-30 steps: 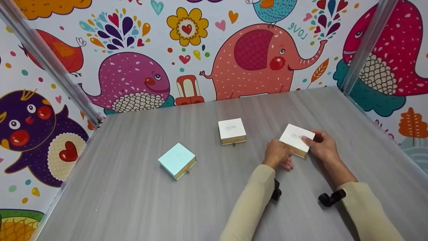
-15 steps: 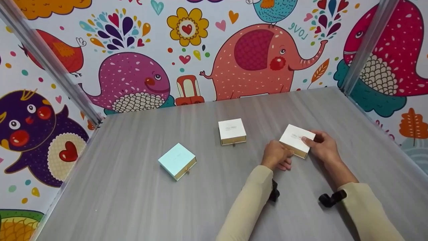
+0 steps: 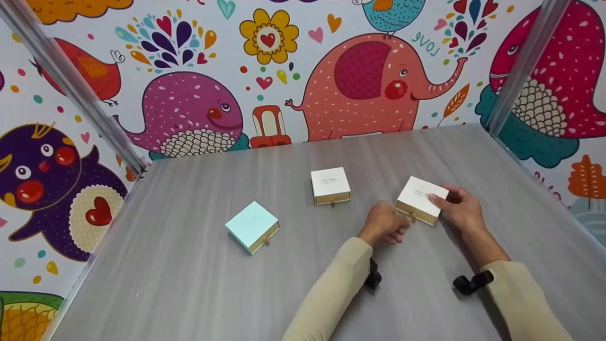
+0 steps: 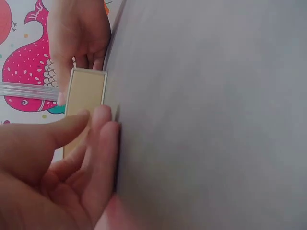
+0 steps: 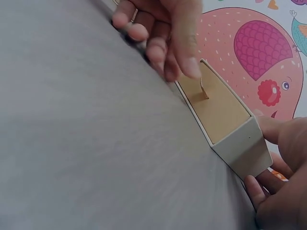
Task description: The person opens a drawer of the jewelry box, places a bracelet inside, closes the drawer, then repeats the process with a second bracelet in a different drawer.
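Observation:
A white drawer box point(image 3: 421, 196) with a gold front sits on the grey table at the right. Its drawer front lies flush with the sleeve, and a small ribbon pull tab point(image 5: 205, 90) sticks out of it. My right hand point(image 3: 461, 208) grips the box's right side, thumb on the lid, fingers against the side. Beside the tab is my left hand point(image 3: 382, 221), thumb and fingers loosely bent and slightly apart; the tab shows free at their tips. In the left wrist view the left thumb point(image 4: 72, 127) overlaps the gold front point(image 4: 86, 91).
Another white drawer box point(image 3: 330, 185) stands left of the hands, its tab towards me. Farther left is a light blue drawer box point(image 3: 253, 226), turned at an angle. Printed wall panels point(image 3: 360, 94) edge the table point(image 3: 199, 284) at the back and sides.
My left hand has drawn a little left, off the gold front, so the pull tab now shows. The right hand still holds the box in nearly the same place.

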